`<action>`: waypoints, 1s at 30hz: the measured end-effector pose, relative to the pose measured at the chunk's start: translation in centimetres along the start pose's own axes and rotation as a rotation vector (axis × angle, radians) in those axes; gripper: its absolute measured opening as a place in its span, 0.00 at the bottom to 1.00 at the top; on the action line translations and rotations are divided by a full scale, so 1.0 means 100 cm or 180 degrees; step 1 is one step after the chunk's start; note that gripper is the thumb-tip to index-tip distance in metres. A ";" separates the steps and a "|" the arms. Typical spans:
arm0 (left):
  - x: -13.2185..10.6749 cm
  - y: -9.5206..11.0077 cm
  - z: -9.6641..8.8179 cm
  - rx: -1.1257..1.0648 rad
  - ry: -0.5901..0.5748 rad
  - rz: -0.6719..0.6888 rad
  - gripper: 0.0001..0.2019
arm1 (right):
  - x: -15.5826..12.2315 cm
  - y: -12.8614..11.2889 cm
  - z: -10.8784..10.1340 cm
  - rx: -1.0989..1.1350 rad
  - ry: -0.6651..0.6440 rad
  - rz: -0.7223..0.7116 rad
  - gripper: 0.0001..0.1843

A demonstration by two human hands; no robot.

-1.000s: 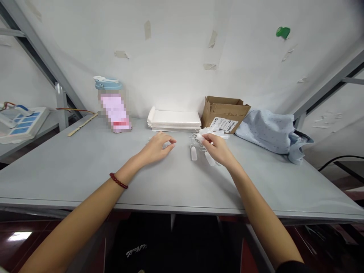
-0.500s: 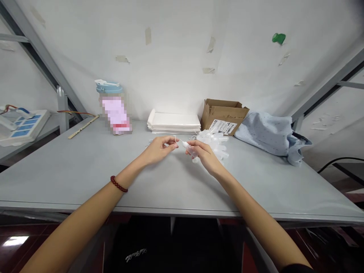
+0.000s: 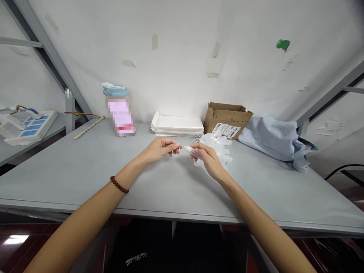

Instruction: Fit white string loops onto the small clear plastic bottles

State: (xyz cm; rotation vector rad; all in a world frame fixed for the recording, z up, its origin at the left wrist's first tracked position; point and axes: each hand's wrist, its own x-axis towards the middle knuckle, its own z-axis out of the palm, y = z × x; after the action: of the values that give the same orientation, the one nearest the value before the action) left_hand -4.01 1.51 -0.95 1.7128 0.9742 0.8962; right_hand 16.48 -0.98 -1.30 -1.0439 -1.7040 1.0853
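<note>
A small translucent white squeeze bottle [image 3: 195, 152] with a thin needle tip [image 3: 183, 146] lies sideways in my right hand [image 3: 209, 157], whose fingers are wrapped round it. The needle points left. At its end, the thumb and forefinger of my left hand [image 3: 162, 149] are pinched together; what is between them is too small to make out. Behind my right hand, several more translucent white bottles [image 3: 224, 143] lie in a pile on the grey table [image 3: 159, 185], with thin white loops at the pile's left side.
A stack of white sheets or envelopes [image 3: 179, 125] lies against the wall, beside an open cardboard box [image 3: 227, 113]. Right of it is a pale blue cloth [image 3: 267, 136]. At back left stand a blue-lidded container [image 3: 115, 90] and a phone [image 3: 121, 115], near a wooden strip [image 3: 89, 127].
My left fingers have closed in a pinch at the needle's end, where a thin white loop showed before. The bottle has turned more level. The whole view has shifted slightly.
</note>
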 end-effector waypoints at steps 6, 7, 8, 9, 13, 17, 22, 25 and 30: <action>-0.001 -0.001 0.001 -0.0117 -0.0141 0.0045 0.16 | 0.000 -0.001 -0.001 0.0010 -0.0038 -0.0003 0.14; -0.001 -0.001 0.002 -0.0102 -0.0158 0.0050 0.16 | 0.000 -0.001 0.000 0.0020 -0.0052 -0.0003 0.14; -0.001 -0.001 0.002 -0.0094 -0.0174 0.0057 0.16 | 0.000 0.000 0.000 0.0031 -0.0062 -0.0004 0.14; -0.001 -0.001 0.002 -0.0100 -0.0185 0.0068 0.16 | 0.000 0.000 0.000 0.0039 -0.0060 -0.0004 0.14; 0.000 0.000 0.002 -0.0200 -0.0184 0.0133 0.16 | -0.001 0.000 0.001 0.0005 -0.0005 -0.0030 0.14; 0.000 -0.001 0.002 -0.0212 -0.0170 0.0141 0.16 | -0.002 -0.001 0.001 0.0011 0.0063 -0.0065 0.13; -0.001 0.000 0.002 -0.0215 -0.0193 0.0133 0.16 | -0.003 0.000 0.001 -0.0006 0.0019 -0.0084 0.13; -0.001 0.000 0.002 -0.0217 -0.0188 0.0135 0.16 | -0.002 0.000 0.001 -0.0019 -0.0003 -0.0082 0.13; -0.001 -0.001 0.002 -0.0285 -0.0153 0.0131 0.16 | -0.002 0.000 0.001 -0.0006 0.0006 -0.0061 0.13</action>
State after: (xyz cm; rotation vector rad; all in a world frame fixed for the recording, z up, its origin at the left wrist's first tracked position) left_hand -3.85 1.41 -1.13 1.6763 0.8572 0.9078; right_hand 16.43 -1.22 -1.38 -1.0274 -1.7106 1.0704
